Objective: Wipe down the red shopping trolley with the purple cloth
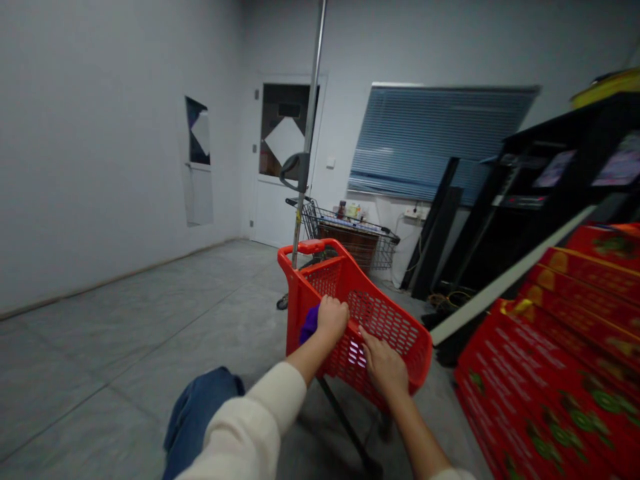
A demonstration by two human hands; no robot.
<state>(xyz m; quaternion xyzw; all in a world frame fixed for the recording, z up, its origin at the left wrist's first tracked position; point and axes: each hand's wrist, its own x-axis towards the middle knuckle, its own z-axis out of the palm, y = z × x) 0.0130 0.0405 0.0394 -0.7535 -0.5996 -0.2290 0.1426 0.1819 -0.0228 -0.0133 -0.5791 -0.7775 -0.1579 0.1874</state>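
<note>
A small red plastic shopping cart with perforated sides stands tilted in front of me. My left hand is closed on a purple cloth at the cart's near rim; the cloth bunches out on the hand's left side. Just to the right, my right hand holds the same rim, its fingers partly hidden. A metal pole with a dark grey bracket rises from the handle end of the cart. The cart's dark legs show below the basket.
Stacked red printed boxes fill the right side, beside a black shelving rack and a leaning pale board. A wire cart with items stands behind, near a white door and a window blind.
</note>
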